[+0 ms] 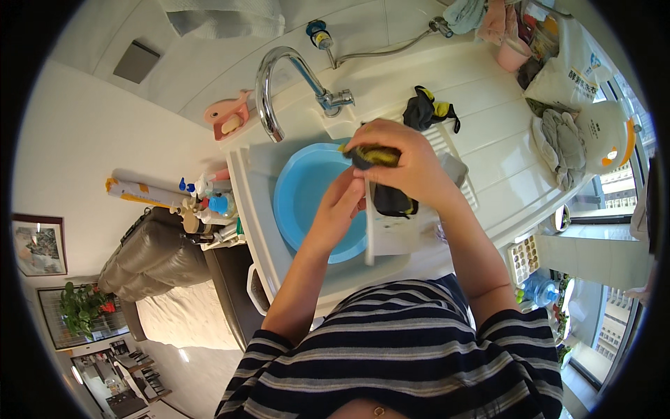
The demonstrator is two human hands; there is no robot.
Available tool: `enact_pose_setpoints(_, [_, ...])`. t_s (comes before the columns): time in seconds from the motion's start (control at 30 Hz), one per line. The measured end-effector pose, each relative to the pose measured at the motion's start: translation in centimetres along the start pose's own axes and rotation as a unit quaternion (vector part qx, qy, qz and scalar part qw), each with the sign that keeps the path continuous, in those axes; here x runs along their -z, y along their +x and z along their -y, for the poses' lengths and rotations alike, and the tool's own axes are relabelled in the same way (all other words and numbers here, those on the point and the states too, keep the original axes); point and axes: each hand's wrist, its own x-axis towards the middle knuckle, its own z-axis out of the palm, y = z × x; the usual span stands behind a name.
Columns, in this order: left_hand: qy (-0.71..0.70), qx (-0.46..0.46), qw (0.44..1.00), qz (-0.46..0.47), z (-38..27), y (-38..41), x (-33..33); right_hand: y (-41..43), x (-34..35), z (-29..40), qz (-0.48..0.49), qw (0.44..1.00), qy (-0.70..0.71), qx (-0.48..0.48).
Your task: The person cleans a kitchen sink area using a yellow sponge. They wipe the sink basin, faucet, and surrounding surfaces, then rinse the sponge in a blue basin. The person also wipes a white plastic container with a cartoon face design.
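Note:
My right hand [400,157] grips a bunched black-and-yellow cloth item [374,156] above the laundry sink. Just below it, my left hand [343,204] has its fingertips against my right fingers; whether it pinches part of the cloth is hidden. Beneath my right hand, a black piece of cloth [392,200] lies on a white board [400,235] across the sink; whether it joins the held item I cannot tell. A light blue plastic basin [309,199] stands in the sink to the left, with what looks like water in it. Another black-and-yellow cloth item [428,110] rests on the ribbed counter.
A chrome faucet [269,94] arches over the sink's back edge. Left of it is a pink whale-shaped soap dish [229,116] with soap. Pump bottles [209,201] crowd the left rim. A grey cloth [560,146] and a white jug [604,136] stand at the right.

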Motion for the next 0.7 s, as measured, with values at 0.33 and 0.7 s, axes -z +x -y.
enact_pose_setpoints(0.33, [0.168,-0.121,0.967,-0.145,-1.1,-3.7,0.2,0.0,-2.0,-3.1,-0.259,0.938,0.139,-0.181])
enact_pose_setpoints(0.7, [0.125,-0.122,0.956,-0.235,-3.2,-4.7,0.6,-1.3,-0.6,4.6,-0.214,0.964,-0.144,0.058])
